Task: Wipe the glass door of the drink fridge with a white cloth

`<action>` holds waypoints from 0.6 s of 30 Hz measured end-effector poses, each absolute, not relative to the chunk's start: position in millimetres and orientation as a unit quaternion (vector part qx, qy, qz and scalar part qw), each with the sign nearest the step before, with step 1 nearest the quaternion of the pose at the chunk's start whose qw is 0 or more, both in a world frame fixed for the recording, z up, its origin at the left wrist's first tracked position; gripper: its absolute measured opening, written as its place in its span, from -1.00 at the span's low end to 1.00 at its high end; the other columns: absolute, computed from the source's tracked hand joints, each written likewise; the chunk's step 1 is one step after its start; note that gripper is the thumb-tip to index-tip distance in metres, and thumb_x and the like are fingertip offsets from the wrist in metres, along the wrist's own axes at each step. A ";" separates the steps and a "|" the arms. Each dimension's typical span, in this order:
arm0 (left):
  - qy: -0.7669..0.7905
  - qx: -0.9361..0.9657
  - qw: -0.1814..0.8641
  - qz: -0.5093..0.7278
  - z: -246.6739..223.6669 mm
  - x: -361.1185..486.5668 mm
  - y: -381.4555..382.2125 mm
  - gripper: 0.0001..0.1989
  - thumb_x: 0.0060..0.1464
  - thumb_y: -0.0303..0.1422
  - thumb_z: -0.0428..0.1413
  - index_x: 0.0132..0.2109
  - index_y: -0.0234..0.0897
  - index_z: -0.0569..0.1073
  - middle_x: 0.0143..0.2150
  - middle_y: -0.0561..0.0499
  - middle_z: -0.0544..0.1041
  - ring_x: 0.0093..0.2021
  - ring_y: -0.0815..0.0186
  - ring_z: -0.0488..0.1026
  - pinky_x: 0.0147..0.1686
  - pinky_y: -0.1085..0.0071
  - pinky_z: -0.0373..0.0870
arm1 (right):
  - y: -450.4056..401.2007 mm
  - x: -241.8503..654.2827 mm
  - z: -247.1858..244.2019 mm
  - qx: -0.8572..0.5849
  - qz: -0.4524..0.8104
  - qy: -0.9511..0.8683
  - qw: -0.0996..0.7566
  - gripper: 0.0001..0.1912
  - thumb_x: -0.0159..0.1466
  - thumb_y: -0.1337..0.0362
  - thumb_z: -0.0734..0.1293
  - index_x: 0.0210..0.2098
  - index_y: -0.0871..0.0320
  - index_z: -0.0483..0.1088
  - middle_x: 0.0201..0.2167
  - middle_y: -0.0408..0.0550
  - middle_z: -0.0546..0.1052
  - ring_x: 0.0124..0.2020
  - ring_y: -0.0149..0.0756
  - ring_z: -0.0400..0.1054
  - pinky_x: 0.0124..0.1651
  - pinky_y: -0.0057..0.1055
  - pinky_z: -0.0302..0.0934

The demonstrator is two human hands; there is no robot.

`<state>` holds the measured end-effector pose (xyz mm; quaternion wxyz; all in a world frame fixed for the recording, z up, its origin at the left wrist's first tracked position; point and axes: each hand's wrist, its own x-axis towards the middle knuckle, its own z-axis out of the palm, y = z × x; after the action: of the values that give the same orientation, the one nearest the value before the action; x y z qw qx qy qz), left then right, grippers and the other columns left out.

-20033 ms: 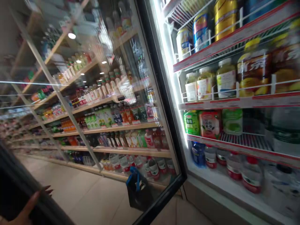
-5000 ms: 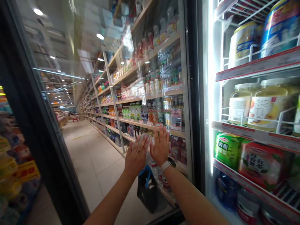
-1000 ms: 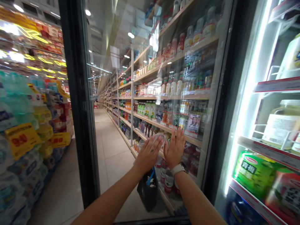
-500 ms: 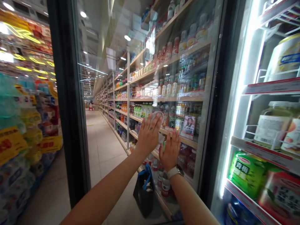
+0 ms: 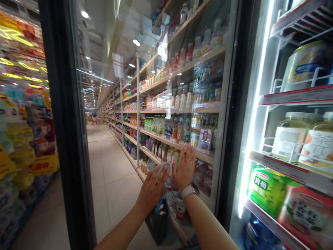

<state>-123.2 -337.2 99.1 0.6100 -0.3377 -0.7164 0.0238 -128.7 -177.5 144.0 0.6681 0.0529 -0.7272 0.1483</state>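
A glass door (image 5: 111, 194) in a dark frame stands in front of me, with shelves of drinks visible through it or reflected in it. My left hand (image 5: 152, 187) presses a thin whitish cloth (image 5: 165, 167) against the pane under its fingers, low in the middle. Most of the cloth is hidden behind those fingers. Just right of it, my right hand (image 5: 184, 168) lies flat on the glass, fingers stretched upward and holding nothing. A watch (image 5: 191, 190) with a pale strap sits on my right wrist.
At the right is a lit cooler with bottles (image 5: 290, 137), a green pack (image 5: 267, 189) and a red pack (image 5: 307, 208) on wire shelves. A dark bag (image 5: 158, 224) appears low behind the glass. Stacked goods with a yellow price sign (image 5: 45, 165) stand left of the door's dark frame (image 5: 58, 125).
My left hand has moved down the glass with the cloth, from above my right hand to lower left of it. The right hand stays flat on the pane. The view has shifted slightly.
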 end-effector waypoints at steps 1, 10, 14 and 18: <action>-0.714 -0.341 0.611 0.025 96.2 -123.4 -339.3 -0.42 0.21 -0.51 -0.11 0.36 -0.24 0.18 0.31 -0.02 0.34 0.44 0.21 -0.01 0.42 0.20 -0.20 | -177.6 -128.7 144.2 0.052 0.148 -0.727 0.668 -0.26 0.38 0.28 0.12 0.45 0.19 -0.31 0.45 0.23 -0.12 0.46 0.04 -0.32 0.33 0.22 -0.08; -0.701 -0.298 0.647 -0.008 210.7 -124.9 -306.4 -0.38 0.23 -0.48 -0.12 0.41 -0.29 0.03 0.36 -0.08 0.26 0.46 0.18 -0.09 0.41 0.15 -0.18 | -177.5 -128.6 145.0 0.052 0.146 -0.726 0.670 -0.29 0.40 0.26 0.09 0.45 0.19 -0.31 0.46 0.22 -0.13 0.46 0.05 -0.31 0.33 0.21 -0.08; -0.695 -0.286 0.659 -0.037 230.8 -129.0 -293.8 -0.38 0.23 -0.51 -0.15 0.42 -0.31 0.01 0.39 -0.10 0.21 0.46 0.15 -0.12 0.40 0.12 -0.11 | -177.0 -130.6 143.6 0.053 0.150 -0.727 0.668 -0.27 0.39 0.27 0.09 0.45 0.18 -0.32 0.46 0.21 -0.13 0.46 0.05 -0.32 0.33 0.21 -0.09; -0.692 -0.309 0.652 -0.020 206.2 -130.5 -296.6 -0.40 0.27 -0.46 -0.13 0.42 -0.29 0.01 0.38 -0.09 0.23 0.46 0.15 -0.10 0.40 0.13 -0.10 | -177.6 -130.9 143.4 0.052 0.150 -0.729 0.666 -0.29 0.40 0.29 0.07 0.45 0.17 -0.31 0.46 0.21 -0.11 0.46 0.04 -0.31 0.33 0.20 -0.09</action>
<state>-130.5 -296.6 206.2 0.6524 -0.3089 -0.6918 -0.0195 -130.9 -177.6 143.4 0.6663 0.0516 -0.7286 0.1498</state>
